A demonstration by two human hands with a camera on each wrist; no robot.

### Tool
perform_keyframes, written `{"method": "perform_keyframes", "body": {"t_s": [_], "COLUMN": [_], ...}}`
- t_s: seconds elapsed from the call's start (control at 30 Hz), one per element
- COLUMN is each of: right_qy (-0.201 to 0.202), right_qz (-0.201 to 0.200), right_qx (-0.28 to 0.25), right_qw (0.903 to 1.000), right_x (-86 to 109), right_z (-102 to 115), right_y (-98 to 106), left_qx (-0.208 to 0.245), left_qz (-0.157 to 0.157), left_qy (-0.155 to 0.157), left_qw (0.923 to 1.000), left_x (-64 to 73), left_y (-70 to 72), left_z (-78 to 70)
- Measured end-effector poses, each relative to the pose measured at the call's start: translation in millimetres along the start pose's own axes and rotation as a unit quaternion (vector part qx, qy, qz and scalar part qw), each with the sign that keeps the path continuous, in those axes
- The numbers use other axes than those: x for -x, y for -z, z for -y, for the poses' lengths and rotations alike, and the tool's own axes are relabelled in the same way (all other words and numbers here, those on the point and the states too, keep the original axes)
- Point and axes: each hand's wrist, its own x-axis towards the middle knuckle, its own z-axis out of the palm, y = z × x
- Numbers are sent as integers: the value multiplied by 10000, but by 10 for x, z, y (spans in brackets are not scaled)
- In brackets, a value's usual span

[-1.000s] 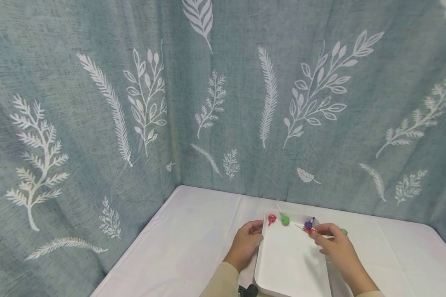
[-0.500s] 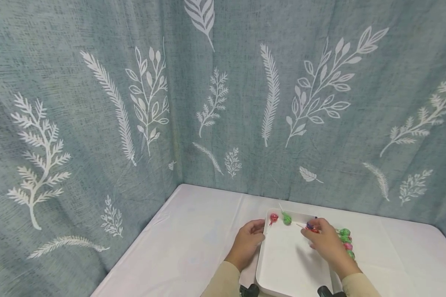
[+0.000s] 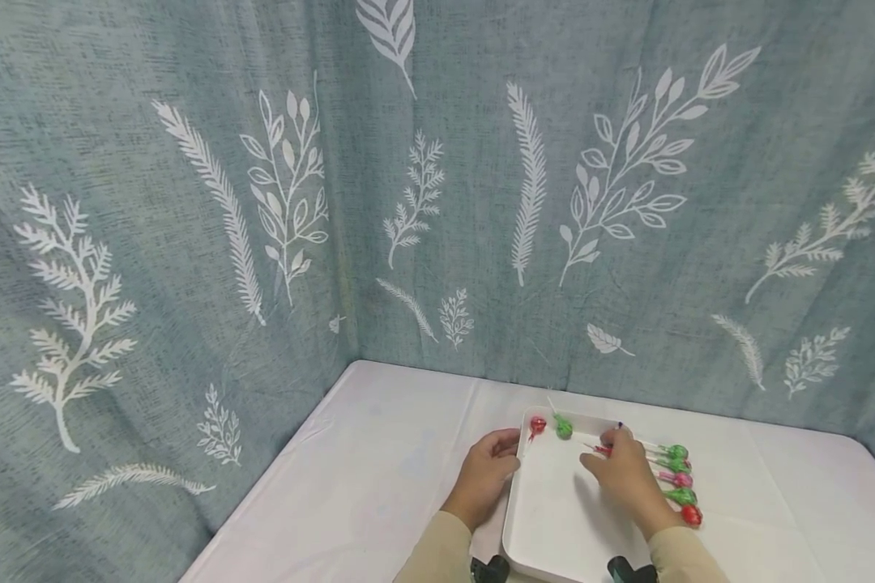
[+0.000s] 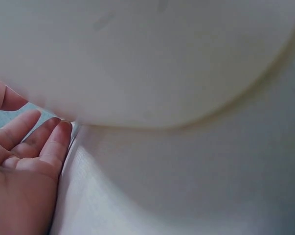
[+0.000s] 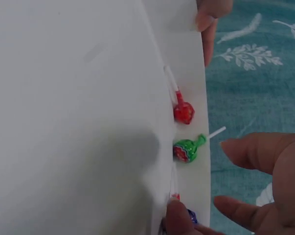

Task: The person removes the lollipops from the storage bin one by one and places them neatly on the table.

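A shallow white tray (image 3: pixel 569 518) holds lollipops along its far end. Near its far left corner lies a red lollipop (image 3: pixel 537 425), with a green lollipop (image 3: pixel 564 427) beside it, its stick over the rim. My left hand (image 3: pixel 481 474) holds the tray's left rim, thumb on top and fingers on the outer side. Over the far right corner is my right hand (image 3: pixel 623 474), thumb and index finger apart. One fingertip touches another red lollipop (image 3: pixel 603 450), whose head is mostly covered. In the right wrist view, a purple lollipop (image 5: pixel 192 215) shows partly behind that finger.
Right of the tray, several lollipops (image 3: pixel 678 479) lie in a row, heads outward. The tray stands on a white-covered table (image 3: pixel 379 453). A patterned teal curtain (image 3: pixel 467 202) hangs behind and to the left. Black wrist cameras (image 3: pixel 490 569) show at the bottom.
My right hand has moved left, further over the red and purple lollipops, uncovering the row outside the tray. The left hand has stayed at the rim.
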Motion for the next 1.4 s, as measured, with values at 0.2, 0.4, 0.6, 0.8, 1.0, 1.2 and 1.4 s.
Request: {"method": "perform_keyframes", "body": {"t_s": [0.2, 0.4, 0.6, 0.8, 1.0, 1.2, 1.4], "right_qy": [159, 145, 80, -157, -295, -159, -220], "right_qz": [-55, 15, 73, 75, -15, -281, -377], "right_qx": [199, 355, 307, -167, -940, -1293, -1671], "right_qw": [9997, 9993, 9995, 9997, 9951, 9911, 9850], "right_x": [-7, 10, 15, 21, 65, 138, 180], "right_z": [-44, -70, -89, -51, -39, -21, -6], "right_y": [-85, -128, -176, -182, -159, -49, 39], "left_qx": [40, 5, -32, 6, -13, 15, -23], "left_qz": [1, 32, 55, 62, 57, 160, 151], "left_qy": [-53, -25, -12, -67, -120, -162, -158], "left_qw": [10000, 10000, 10000, 10000, 9999, 9997, 9998], "left_x": [14, -1, 11, 10, 21, 37, 45], "left_y": [2, 1, -1, -4, 8, 27, 21], "left_z": [-4, -9, -9, -25, -29, -40, -42]}}
